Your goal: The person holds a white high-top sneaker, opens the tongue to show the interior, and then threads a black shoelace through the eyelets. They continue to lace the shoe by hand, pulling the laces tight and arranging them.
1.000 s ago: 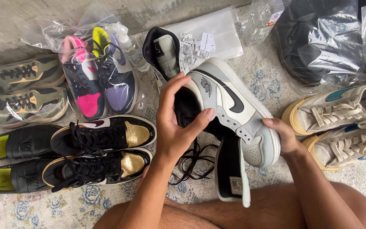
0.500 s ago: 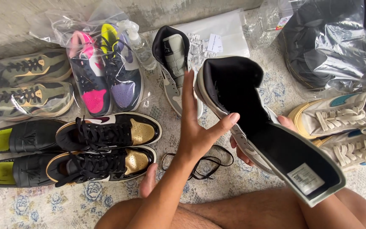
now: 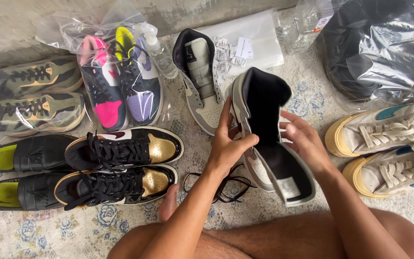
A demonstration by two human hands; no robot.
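The grey high-top has turned upright, left hand and right hand gripping it.

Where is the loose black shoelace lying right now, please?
In the head view, the loose black shoelace lies on the patterned rug, just below the left hand, between the gold-toed black sneakers and the grey high-top being held.

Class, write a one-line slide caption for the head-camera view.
Left hand and right hand hold an unlaced grey high-top sneaker above loose black laces, pairs of shoes around on a patterned rug.
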